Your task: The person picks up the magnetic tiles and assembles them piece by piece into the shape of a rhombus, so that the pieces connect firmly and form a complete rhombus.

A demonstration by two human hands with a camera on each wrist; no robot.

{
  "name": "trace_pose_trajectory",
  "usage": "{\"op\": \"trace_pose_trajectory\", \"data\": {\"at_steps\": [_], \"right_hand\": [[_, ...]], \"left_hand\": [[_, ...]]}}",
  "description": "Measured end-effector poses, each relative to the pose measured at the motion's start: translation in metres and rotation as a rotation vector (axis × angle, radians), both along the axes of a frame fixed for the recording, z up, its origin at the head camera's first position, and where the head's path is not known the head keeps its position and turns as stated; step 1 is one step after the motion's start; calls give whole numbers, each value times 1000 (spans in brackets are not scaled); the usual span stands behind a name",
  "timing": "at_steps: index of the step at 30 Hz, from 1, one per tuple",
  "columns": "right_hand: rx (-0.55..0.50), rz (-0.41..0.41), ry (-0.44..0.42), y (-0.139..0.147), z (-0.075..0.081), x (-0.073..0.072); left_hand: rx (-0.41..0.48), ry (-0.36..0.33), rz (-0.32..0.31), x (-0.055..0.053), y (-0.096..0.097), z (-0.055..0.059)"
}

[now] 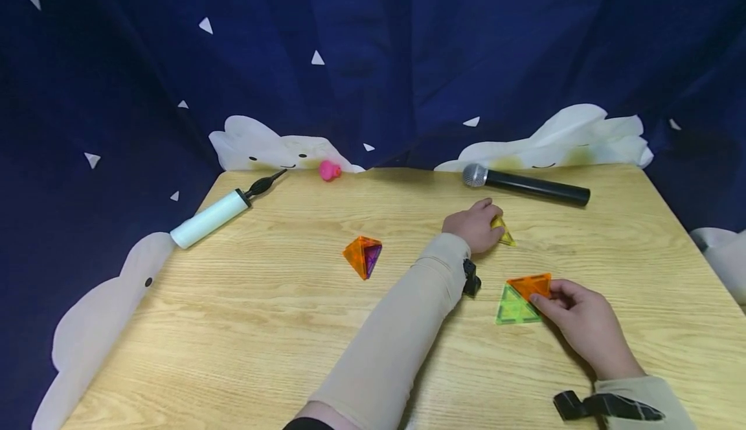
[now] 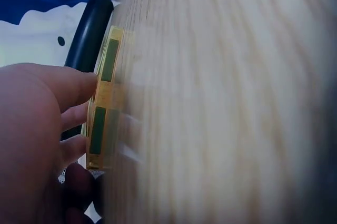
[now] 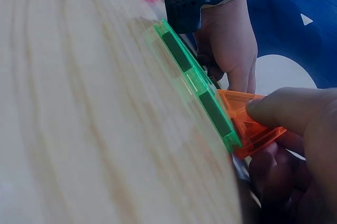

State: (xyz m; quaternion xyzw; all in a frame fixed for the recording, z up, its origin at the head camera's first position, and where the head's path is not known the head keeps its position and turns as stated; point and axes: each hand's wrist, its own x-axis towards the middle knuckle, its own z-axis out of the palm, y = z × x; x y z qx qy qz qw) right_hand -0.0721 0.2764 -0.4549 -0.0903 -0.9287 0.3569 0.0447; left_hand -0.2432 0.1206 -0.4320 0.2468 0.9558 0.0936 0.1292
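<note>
In the head view my left hand (image 1: pixel 474 226) reaches across the table and grips a yellow triangular magnetic tile (image 1: pixel 505 232). The left wrist view shows the tile's edge (image 2: pixel 103 97) close to the wood, with the thumb and fingertips on it. Nearer the front, my right hand (image 1: pixel 588 326) pinches an orange triangular magnetic tile (image 1: pixel 531 283) between thumb and fingers. A green triangular tile (image 1: pixel 516 307) lies edge to edge with the orange one, low on the table. From the right wrist, the orange tile (image 3: pixel 247 116) looks tilted against the green one.
A small orange and purple tile shape (image 1: pixel 362 256) stands left of the left forearm. Behind lie a black microphone (image 1: pixel 533 187), a pink toy (image 1: pixel 329 170) and a pale blue hand pump (image 1: pixel 212 219). A dark blue curtain (image 1: pixel 373 61) hangs along the far edge.
</note>
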Motion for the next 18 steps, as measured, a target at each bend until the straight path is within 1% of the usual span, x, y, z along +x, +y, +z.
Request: {"op": "trace_pose_trajectory", "data": {"at_steps": [3,6,10,18], "right_hand": [[2,10,4,1,1,0],[10,12,2,0,1,0],[16,7,-2,-1,1,0],[24,-2,-26,-1,1,-1]], "left_hand": [[33,-3,23,-1,0,-3],[66,-14,60,-2,-1,-6],[116,-23,87,1,-7,-6],[181,-40,69,3,-17,-5]]}}
